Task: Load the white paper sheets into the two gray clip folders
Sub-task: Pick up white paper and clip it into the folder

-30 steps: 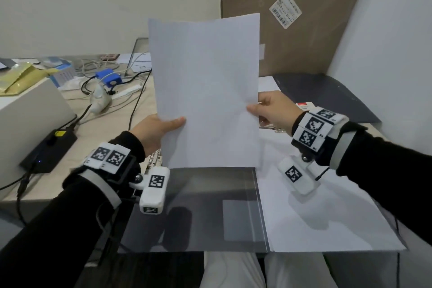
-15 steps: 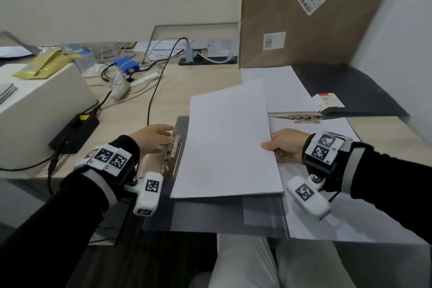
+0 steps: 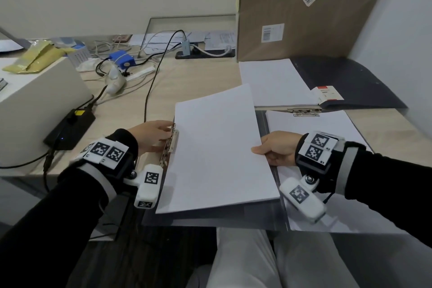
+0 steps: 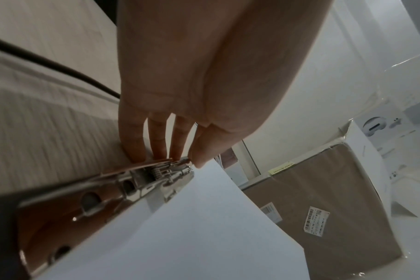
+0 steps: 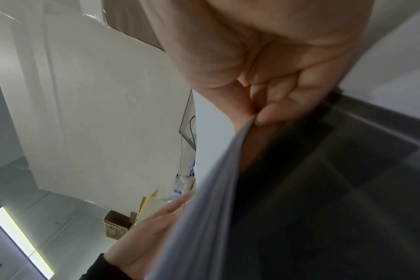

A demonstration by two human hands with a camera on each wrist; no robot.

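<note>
The left hand (image 3: 152, 134) has moved onto the metal clip (image 3: 170, 145) at the near folder's (image 3: 210, 221) left edge, straight fingers pressing it. The paper stack (image 3: 217, 147) has come lower, its left edge at the clip, and the right hand (image 3: 277, 147) still pinches its right edge.

Landmark: near folder (image 3: 210, 220), open on the worktop (image 3: 198, 82) at its front edge.
Paper stack (image 3: 217, 147): on the near folder's left half.
Metal clip (image 3: 169, 147): at the stack's left edge.
Left hand (image 3: 152, 134): on the clip.
Right hand (image 3: 278, 147): at the stack's right edge.
Second folder (image 3: 350, 84): behind the near folder, to the right.
Cardboard box (image 3: 304, 7): behind the second folder.
Cables (image 3: 149, 82): behind the near folder, to the left.
</note>
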